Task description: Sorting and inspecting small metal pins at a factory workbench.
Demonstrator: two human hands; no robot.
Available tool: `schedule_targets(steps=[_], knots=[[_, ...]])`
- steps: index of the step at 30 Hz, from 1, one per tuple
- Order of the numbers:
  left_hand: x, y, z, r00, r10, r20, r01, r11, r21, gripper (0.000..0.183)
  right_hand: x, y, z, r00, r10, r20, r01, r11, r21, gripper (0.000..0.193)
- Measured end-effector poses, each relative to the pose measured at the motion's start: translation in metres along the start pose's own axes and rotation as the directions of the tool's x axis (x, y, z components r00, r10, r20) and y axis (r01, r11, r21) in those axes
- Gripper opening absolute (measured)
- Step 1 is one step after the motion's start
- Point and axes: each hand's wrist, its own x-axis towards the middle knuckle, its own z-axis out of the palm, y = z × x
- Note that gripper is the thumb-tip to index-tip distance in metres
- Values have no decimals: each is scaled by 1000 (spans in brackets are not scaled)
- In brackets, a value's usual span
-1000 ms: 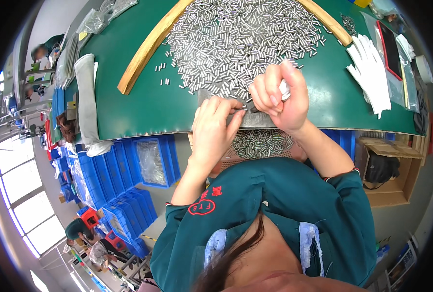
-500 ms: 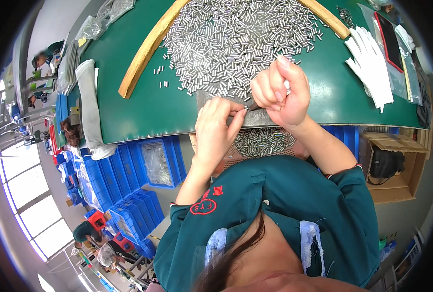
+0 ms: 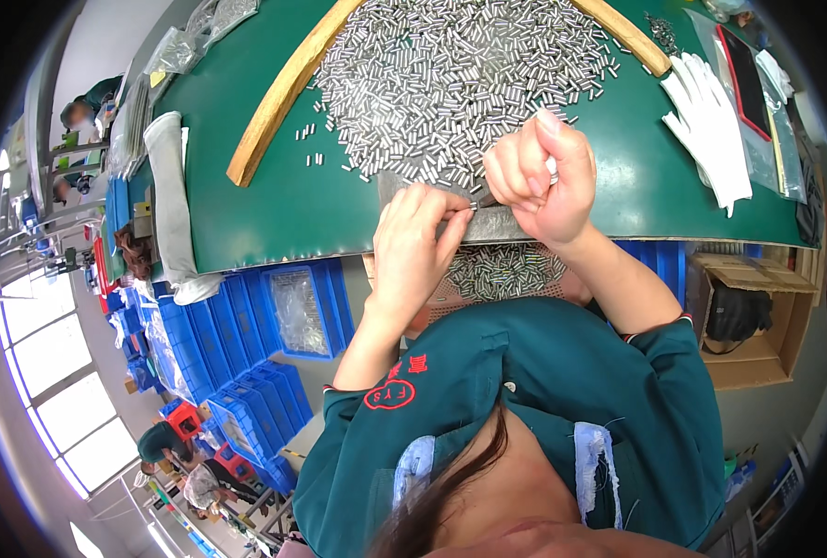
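At the near edge of the green table [image 3: 237, 219], I see the left hand [image 3: 411, 231] pinching 1 small metal pin [image 3: 474, 206] between thumb and forefinger, just left of the right hand [image 3: 551, 186], which curls around a mostly hidden white object [image 3: 552, 167].

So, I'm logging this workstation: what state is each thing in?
Left grip: pinching a small metal pin
Right grip: closed around a mostly hidden object
Pin pile: loose, spread on the table
Pinkish basket: holding pins
White gloves: unworn
Red-edged device: flat, screen dark
Cardboard box: open, black bag inside
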Motion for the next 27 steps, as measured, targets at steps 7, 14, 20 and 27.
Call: schedule_targets(steps=[7, 14, 20, 27], knots=[[-1, 2, 1, 1000, -6, -10, 6, 1000, 5, 11, -2, 4, 0, 1000, -5, 20, 4, 999, 47, 47], [5, 10, -9, 998, 30, 61, -37, 993, 110, 11, 0, 0, 2, 1000, 1, 25, 0, 999, -42, 47], [7, 0, -13, 977, 160, 138, -175, 979, 103, 14, 0, 0, -3, 1000, 6, 31, -6, 1000, -4, 47], [2, 5, -10, 999, 32, -15, -30, 992, 120, 12, -1, 0, -3, 999, 10, 37, -10, 1000, -11, 47]])
